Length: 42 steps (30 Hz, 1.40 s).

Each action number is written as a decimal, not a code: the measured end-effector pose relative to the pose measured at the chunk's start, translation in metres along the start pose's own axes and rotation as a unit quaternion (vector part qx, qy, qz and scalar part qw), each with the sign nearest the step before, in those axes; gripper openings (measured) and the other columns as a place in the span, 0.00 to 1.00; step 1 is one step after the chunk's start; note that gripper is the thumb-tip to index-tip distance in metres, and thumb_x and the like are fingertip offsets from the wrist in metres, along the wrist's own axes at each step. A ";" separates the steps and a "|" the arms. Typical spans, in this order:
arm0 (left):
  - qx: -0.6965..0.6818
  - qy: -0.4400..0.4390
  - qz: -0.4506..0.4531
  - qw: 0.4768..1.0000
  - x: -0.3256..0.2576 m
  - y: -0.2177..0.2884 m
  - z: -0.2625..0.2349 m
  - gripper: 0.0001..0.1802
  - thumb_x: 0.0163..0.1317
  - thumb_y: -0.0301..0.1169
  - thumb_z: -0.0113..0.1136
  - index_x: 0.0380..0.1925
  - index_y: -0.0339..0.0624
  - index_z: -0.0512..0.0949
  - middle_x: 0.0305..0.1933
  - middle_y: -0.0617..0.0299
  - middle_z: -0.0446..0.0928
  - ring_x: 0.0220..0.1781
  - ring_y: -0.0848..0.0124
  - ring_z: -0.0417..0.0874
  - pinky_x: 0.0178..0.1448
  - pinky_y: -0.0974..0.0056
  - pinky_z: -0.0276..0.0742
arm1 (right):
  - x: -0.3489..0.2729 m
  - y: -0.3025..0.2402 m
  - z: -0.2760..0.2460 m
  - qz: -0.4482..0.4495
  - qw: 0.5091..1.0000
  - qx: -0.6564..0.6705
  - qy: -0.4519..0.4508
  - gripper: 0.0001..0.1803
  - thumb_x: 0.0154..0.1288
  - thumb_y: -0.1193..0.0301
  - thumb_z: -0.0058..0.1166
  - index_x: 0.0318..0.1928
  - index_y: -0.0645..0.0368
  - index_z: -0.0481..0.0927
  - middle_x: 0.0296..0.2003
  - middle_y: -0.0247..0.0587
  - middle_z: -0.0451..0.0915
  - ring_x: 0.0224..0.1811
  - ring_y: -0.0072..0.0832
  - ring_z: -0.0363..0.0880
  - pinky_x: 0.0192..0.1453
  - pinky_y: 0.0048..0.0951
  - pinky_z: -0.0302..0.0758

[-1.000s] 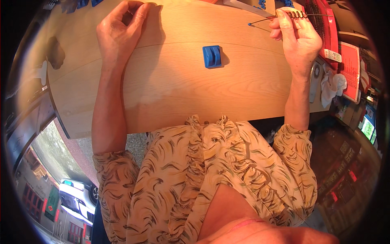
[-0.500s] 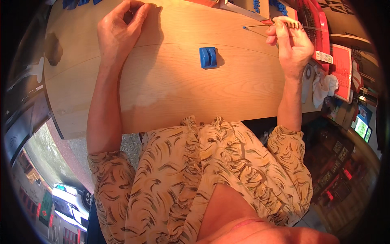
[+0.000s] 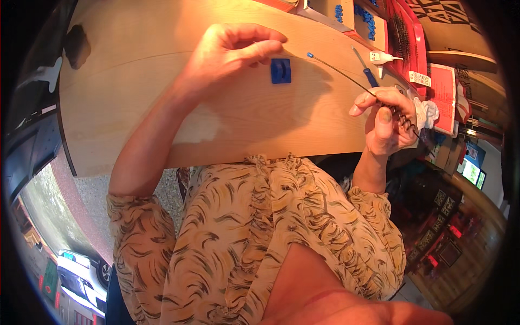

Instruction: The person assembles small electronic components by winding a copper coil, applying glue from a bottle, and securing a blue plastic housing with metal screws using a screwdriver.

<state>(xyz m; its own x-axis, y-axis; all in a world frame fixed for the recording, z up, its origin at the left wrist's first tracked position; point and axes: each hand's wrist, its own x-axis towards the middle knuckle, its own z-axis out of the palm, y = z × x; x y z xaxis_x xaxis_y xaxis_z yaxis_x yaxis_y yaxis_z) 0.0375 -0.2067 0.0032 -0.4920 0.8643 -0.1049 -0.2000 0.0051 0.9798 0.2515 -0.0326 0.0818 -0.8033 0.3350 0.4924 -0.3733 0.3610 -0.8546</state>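
Note:
My right hand (image 3: 387, 116) is closed around a dark coil spring (image 3: 402, 116) whose long straight wire leg points up and left over the table. A small blue tip (image 3: 310, 54) sits on the end of that leg. My left hand (image 3: 238, 49) is held over the table with thumb and forefinger pinched together, a short way left of the blue tip. Whether anything tiny is between those fingers is hidden. Just below the left fingertips, a blue plastic block (image 3: 281, 71) with a curved slot lies on the wooden table (image 3: 260, 122).
A blue-handled screwdriver (image 3: 370, 76) and a white glue bottle (image 3: 382, 57) lie at the right. Behind them are cardboard boxes (image 3: 351, 36) with blue parts and a red tray (image 3: 416, 57) of dark springs. A white cloth (image 3: 426, 112) lies at the right edge, a dark brown lump (image 3: 77, 46) far left.
My left hand has moved right, close to the blue block and the blue tip. My right hand has come down toward me, tilting the spring's wire leg. The glue bottle and screwdriver now show.

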 end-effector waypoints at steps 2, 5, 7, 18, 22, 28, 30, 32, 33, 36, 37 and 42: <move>-0.045 -0.044 -0.004 0.998 -0.003 0.002 0.005 0.16 0.68 0.37 0.64 0.47 0.35 0.84 0.40 0.64 0.85 0.38 0.81 0.79 0.45 0.72 0.76 | 0.000 -0.005 0.004 0.005 1.000 -0.001 0.002 0.09 0.69 0.81 0.51 0.47 0.74 0.76 0.30 0.54 0.82 0.27 0.32 0.82 0.35 0.34 0.83; -0.080 -0.061 -0.013 0.995 -0.006 0.007 0.009 0.16 0.68 0.38 0.64 0.45 0.37 0.85 0.38 0.67 0.84 0.37 0.82 0.77 0.44 0.73 0.74 | -0.002 -0.004 0.010 0.010 1.000 -0.005 0.023 0.10 0.70 0.79 0.52 0.48 0.73 0.75 0.29 0.54 0.83 0.26 0.33 0.83 0.36 0.36 0.84; -0.089 -0.077 -0.012 0.993 -0.008 0.010 0.010 0.16 0.67 0.38 0.64 0.45 0.37 0.85 0.37 0.67 0.84 0.37 0.82 0.77 0.44 0.73 0.73 | -0.002 -0.004 0.013 0.010 0.999 -0.002 0.035 0.10 0.70 0.78 0.53 0.48 0.73 0.75 0.29 0.54 0.83 0.26 0.33 0.83 0.35 0.37 0.84; -0.130 -0.103 -0.005 0.986 -0.013 0.011 0.011 0.11 0.65 0.37 0.66 0.40 0.41 0.85 0.35 0.69 0.83 0.36 0.81 0.76 0.43 0.72 0.72 | -0.001 -0.008 0.029 0.023 0.996 -0.023 0.083 0.10 0.74 0.75 0.50 0.48 0.72 0.75 0.26 0.54 0.82 0.23 0.34 0.82 0.33 0.38 0.83; -0.136 -0.108 -0.006 0.985 -0.014 0.013 0.011 0.11 0.65 0.37 0.67 0.39 0.41 0.85 0.34 0.70 0.83 0.36 0.81 0.76 0.44 0.71 0.72 | -0.001 -0.008 0.030 0.024 0.996 -0.010 0.086 0.10 0.75 0.75 0.50 0.48 0.72 0.75 0.26 0.54 0.82 0.22 0.33 0.82 0.34 0.38 0.83; -0.119 -0.107 0.003 0.987 -0.016 0.012 0.012 0.10 0.66 0.37 0.66 0.37 0.42 0.84 0.34 0.70 0.83 0.37 0.80 0.76 0.46 0.71 0.72 | -0.001 -0.007 0.030 0.013 0.997 -0.020 0.073 0.10 0.75 0.76 0.49 0.49 0.72 0.75 0.26 0.54 0.83 0.23 0.33 0.82 0.34 0.39 0.83; -0.124 -0.117 0.008 0.985 -0.015 0.011 0.012 0.09 0.65 0.37 0.66 0.36 0.42 0.84 0.35 0.70 0.82 0.37 0.80 0.76 0.47 0.70 0.72 | 0.001 -0.007 0.030 0.004 0.997 0.005 0.074 0.10 0.74 0.77 0.49 0.49 0.72 0.75 0.27 0.54 0.82 0.23 0.32 0.82 0.35 0.39 0.84; -0.126 -0.117 0.004 0.985 -0.016 0.011 0.013 0.09 0.66 0.36 0.66 0.36 0.42 0.84 0.35 0.70 0.82 0.37 0.80 0.76 0.47 0.70 0.72 | 0.002 -0.009 0.031 0.006 0.997 0.002 0.073 0.09 0.74 0.78 0.49 0.49 0.72 0.75 0.27 0.53 0.82 0.23 0.32 0.82 0.35 0.40 0.84; -0.128 -0.116 0.000 0.985 -0.016 0.011 0.013 0.09 0.66 0.36 0.66 0.35 0.42 0.84 0.35 0.70 0.82 0.37 0.80 0.76 0.47 0.70 0.72 | 0.003 -0.009 0.032 0.009 0.997 -0.001 0.071 0.09 0.74 0.78 0.49 0.49 0.72 0.75 0.27 0.53 0.82 0.23 0.32 0.82 0.35 0.40 0.84; -0.123 -0.122 0.005 0.985 -0.015 0.009 0.009 0.09 0.66 0.35 0.65 0.35 0.41 0.83 0.34 0.70 0.81 0.37 0.80 0.75 0.47 0.70 0.72 | 0.001 -0.009 0.033 0.020 0.997 -0.017 0.075 0.09 0.73 0.79 0.49 0.49 0.72 0.75 0.27 0.53 0.82 0.23 0.31 0.82 0.35 0.38 0.84; -0.122 -0.123 0.005 0.985 -0.015 0.009 0.009 0.09 0.66 0.35 0.65 0.35 0.41 0.83 0.34 0.70 0.81 0.37 0.80 0.75 0.47 0.70 0.72 | 0.001 -0.008 0.034 0.020 0.997 -0.017 0.076 0.09 0.73 0.79 0.49 0.49 0.72 0.75 0.27 0.53 0.82 0.23 0.31 0.82 0.35 0.38 0.84; -0.114 -0.127 0.000 0.985 -0.015 0.014 0.010 0.09 0.67 0.34 0.64 0.34 0.40 0.82 0.32 0.70 0.80 0.36 0.79 0.74 0.47 0.71 0.71 | 0.002 -0.009 0.033 -0.004 0.998 -0.013 0.059 0.08 0.73 0.81 0.48 0.49 0.72 0.75 0.27 0.52 0.82 0.23 0.29 0.82 0.34 0.34 0.84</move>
<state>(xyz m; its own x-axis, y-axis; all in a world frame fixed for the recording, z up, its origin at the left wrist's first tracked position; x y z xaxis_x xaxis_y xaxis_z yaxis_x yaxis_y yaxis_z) 0.0504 -0.2145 0.0207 -0.2690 0.9627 -0.0304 -0.4004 -0.0831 0.9126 0.2378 -0.0639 0.0852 -0.7401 0.4316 0.5158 -0.3652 0.3861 -0.8471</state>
